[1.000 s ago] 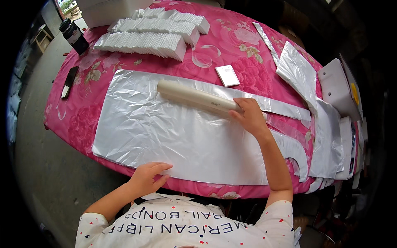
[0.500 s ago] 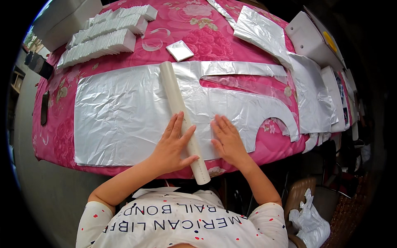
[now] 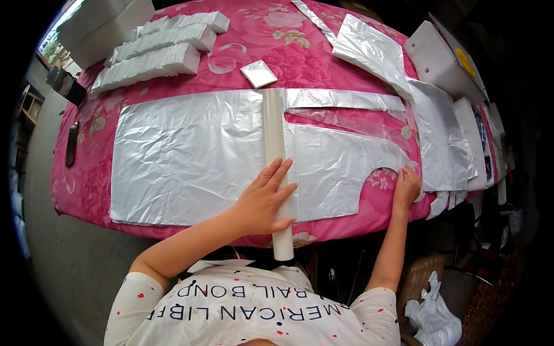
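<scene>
Two hands on the work, both low over a pink flowered tablecloth [image 3: 323, 55]. Left hand [image 3: 262, 199] laid flat and spread, palm down, fingers fanned across a long cream roller [image 3: 274, 155]. Roller stretched from the far edge of a wide silvery plastic sheet [image 3: 184, 155] to past the near table edge, its lower end hanging over the side. Right hand [image 3: 405, 187] curled at the sheet's right end, fingertips pinching or pressing the cut rim beside a rounded notch; cannot tell which. Sheet spread smooth across the table, crinkled, with a long slit running rightward from the roller. Well apart at the far left, rows of folded white packets [image 3: 153, 49] stacked side by side. Just beyond the roller's top end, one small silver square [image 3: 258, 73]. Farther right, more silvery sheets [image 3: 444, 132] piled and draped over the table's edge, with flat white boxes [image 3: 438, 57] behind them. At the left rim, a dark slim object [image 3: 71, 145] lying on the cloth. Below, near a chair, a crumpled white bag [image 3: 435, 314] on the floor.
</scene>
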Demonstrator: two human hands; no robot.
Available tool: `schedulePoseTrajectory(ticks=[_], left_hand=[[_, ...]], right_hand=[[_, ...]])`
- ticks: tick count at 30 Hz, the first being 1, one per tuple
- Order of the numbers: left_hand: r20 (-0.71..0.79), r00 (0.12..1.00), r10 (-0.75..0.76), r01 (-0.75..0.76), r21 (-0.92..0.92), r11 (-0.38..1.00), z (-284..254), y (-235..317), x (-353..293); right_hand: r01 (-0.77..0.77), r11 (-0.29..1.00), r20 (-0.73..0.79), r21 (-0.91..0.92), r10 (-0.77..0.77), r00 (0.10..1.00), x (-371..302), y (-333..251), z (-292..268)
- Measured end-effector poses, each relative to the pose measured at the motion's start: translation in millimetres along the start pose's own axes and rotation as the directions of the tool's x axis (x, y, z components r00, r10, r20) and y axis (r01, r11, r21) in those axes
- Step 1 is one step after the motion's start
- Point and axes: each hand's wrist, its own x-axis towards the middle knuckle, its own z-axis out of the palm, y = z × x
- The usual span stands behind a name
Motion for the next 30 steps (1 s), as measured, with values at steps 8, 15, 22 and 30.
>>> schedulePoseTrajectory(ticks=[8,15,22,30], left_hand=[[-0.106,0.971,-0.216,0.095,-0.655,0.749,-8.5,7.6,1.4],[0.406,0.703,-0.584,0.514,-0.857,0.022,-60.6,-53.5,-39.7],[0.131,0.516,-0.846,0.794,-0.443,0.416,-160.7,-140.3,-166.5],[-0.341,0.885,-0.317,0.377,0.123,0.918,-120.2,-54.6,-71.3]], right_hand=[[-0.089,0.621,0.303,0.779,-0.248,0.92,-47.5,-186.5,-56.9],[0.095,0.331,0.181,0.939,-0.709,0.682,-87.9,-262.7,-84.3],[0.171,0.879,0.604,0.446,-0.436,0.667,-107.5,-233.3,-94.5],[-0.254,0.893,0.877,0.373,-0.25,0.41,-124.0,-227.9,-89.4]])
